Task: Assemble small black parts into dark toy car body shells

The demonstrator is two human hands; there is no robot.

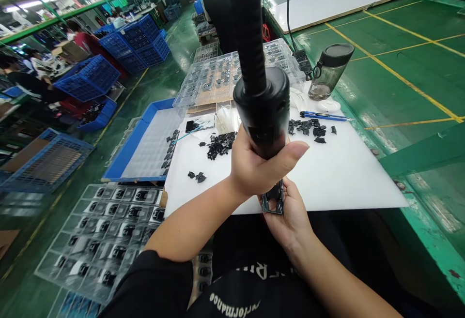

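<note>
My left hand is closed around the grip of a black hanging power tool, whose body and hose rise up out of the picture. Its tip points down onto a small black frame-shaped part. My right hand holds that part in its fingers just below the tool, at the near edge of a white board. Loose black pieces lie on the board in a pile at the middle and another at the right.
A clear blister tray of black parts sits at my lower left, a blue tray beyond it. Stacked clear trays, a dark-lidded bottle and a blue pen-like tool lie at the back. Blue crates stand far left.
</note>
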